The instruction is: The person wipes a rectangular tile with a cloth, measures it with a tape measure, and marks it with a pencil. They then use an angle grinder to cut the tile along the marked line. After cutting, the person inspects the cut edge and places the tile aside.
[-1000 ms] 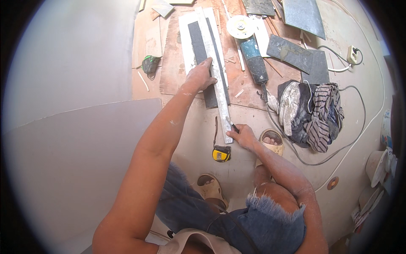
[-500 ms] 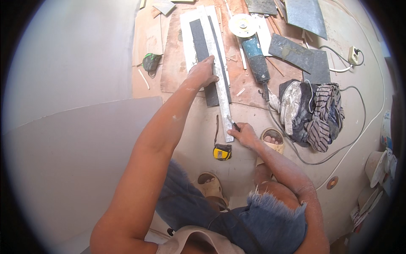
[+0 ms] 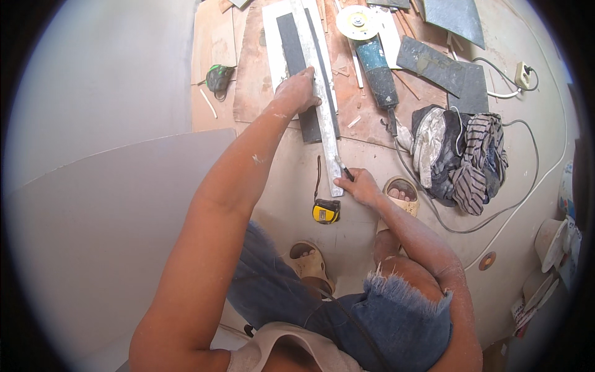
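Note:
A long, pale, scuffed straight bar lies lengthwise over a dark tile strip and a white board. My left hand is closed over the bar's middle, pressing it down with the thumb on its right side. Near the bar's close end, my right hand grips a dark pen, its pale tip at the bar's right edge. The right fingertips also touch that end of the bar. Just below lies a yellow and black tape measure with a dark strap.
An angle grinder with a pale disc lies right of the bar. Beyond it are grey tile pieces, crumpled cloths, cables and a socket block. A green and black tape measure sits on the left. My sandalled feet are close by.
The whole view has shifted slightly, so everything sits a little higher in the picture. Both hands keep about the same place on the bar.

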`<state>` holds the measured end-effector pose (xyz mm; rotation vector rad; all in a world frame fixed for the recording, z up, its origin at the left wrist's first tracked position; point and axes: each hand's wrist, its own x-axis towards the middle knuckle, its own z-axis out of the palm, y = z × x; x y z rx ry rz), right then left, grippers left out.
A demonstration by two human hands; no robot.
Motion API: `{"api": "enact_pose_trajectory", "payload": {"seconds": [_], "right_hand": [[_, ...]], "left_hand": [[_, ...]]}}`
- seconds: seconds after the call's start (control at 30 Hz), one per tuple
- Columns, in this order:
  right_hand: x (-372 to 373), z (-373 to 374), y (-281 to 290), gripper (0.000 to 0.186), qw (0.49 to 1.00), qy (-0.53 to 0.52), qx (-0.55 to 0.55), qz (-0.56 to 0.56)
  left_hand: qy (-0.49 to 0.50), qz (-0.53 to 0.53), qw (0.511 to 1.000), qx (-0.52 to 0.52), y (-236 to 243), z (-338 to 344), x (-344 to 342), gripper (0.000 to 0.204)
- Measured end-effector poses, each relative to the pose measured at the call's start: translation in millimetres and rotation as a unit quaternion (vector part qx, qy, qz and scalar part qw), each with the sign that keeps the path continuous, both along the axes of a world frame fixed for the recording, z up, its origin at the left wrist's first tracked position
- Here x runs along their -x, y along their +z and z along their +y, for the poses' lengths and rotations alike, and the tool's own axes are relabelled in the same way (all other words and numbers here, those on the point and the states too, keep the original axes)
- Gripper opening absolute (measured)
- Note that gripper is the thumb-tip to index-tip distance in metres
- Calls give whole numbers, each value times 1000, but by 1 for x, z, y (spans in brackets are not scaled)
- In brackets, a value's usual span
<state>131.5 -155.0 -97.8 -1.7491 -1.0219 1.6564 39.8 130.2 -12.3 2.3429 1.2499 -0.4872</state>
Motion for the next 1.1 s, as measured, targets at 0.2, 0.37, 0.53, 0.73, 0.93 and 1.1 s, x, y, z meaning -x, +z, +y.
{"api": "enact_pose_trajectory", "payload": {"seconds": [0.2, 0.37, 0.53, 0.73, 0.93, 1.1], "right_hand": [[0, 0, -3, 40, 999, -8, 14, 27], [-14, 19, 23, 35, 985, -148, -80, -43], [-57, 103, 70, 34, 953, -144, -249, -91], [-101, 255, 122, 29, 941, -190, -275, 61], [-95, 369, 56, 36, 916, -260, -302, -56], [-80, 402, 16, 33, 901, -295, -297, -113]], "left_hand": [[2, 1, 1000, 12, 3, 0, -3, 92], [13, 64, 998, 15, 8, -2, -13, 94], [-30, 103, 993, -52, 9, -6, -18, 94], [-47, 127, 990, -43, 4, 0, -16, 95], [-51, 130, 990, -35, -1, -2, -24, 86], [-43, 135, 989, -31, -1, -3, -23, 89]]}}
